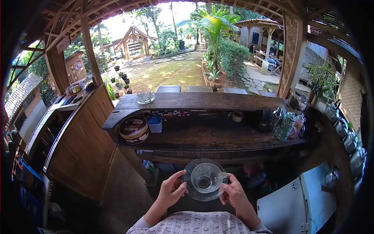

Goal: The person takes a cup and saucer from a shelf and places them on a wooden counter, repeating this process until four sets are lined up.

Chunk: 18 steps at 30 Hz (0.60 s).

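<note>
I hold a clear glass saucer (208,197) in front of my chest, with a clear glass cup (205,171) standing on it. My left hand (170,192) pinches the saucer's left edge between thumb and fingers. At the right edge, my right hand (235,192) grips it the same way, its thumb close to the cup. From above, the cup seems to have nothing in it. Another clear cup with its saucer (145,98) rests on the upper ledge of the dark wooden counter (202,100), at the left.
On the counter's lower shelf are a round brown tin (133,129), a blue plastic container (155,124) and a green speckled jug (286,126). Several metal kettles (341,126) line the right side. A white fridge (282,201) stands at lower right, a wooden cabinet (80,152) at left.
</note>
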Tool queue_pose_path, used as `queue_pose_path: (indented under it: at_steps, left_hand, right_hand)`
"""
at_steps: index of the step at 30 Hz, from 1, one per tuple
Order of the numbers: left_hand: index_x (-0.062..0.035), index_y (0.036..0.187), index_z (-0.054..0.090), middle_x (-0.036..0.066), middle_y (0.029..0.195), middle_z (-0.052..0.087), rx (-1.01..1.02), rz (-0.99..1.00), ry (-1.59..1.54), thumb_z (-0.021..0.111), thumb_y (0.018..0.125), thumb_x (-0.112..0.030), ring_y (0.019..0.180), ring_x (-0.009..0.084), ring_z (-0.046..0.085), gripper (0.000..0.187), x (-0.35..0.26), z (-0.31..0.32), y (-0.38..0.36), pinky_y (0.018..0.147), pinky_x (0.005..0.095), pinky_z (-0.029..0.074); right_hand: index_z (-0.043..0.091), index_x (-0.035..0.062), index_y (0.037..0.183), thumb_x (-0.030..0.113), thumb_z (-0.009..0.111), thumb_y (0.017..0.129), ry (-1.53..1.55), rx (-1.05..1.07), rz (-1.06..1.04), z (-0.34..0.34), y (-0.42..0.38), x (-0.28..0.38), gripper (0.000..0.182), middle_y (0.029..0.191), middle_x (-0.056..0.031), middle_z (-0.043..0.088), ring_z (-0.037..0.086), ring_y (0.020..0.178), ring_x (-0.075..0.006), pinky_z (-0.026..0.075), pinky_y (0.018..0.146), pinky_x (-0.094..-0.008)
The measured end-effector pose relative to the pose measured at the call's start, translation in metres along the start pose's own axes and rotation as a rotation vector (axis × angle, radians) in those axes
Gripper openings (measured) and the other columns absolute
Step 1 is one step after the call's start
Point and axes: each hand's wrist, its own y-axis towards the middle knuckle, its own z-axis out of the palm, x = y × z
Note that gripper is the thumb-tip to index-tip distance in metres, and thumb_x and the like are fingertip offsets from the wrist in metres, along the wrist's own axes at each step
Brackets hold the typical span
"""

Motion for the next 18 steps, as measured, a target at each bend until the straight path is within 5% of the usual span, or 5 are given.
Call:
queue_pose_path:
  at_steps: [18]
  left_hand:
    - [0.0052,0.119,0.043,0.002,0.065,0.054,-0.001,-0.026,-0.004,0.051,0.08,0.001,0.057,0.0063,0.056,0.04,0.016,-0.039,0.07,0.048,0.0173,0.043]
  right_hand:
    - [0.03,-0.0009,0.118,0.011,0.048,0.085,0.06,-0.022,0.011,0.007,0.084,0.002,0.039,0.06,-0.006,0.053,0.047,0.039,-0.0103,0.036,0.035,-0.0205]
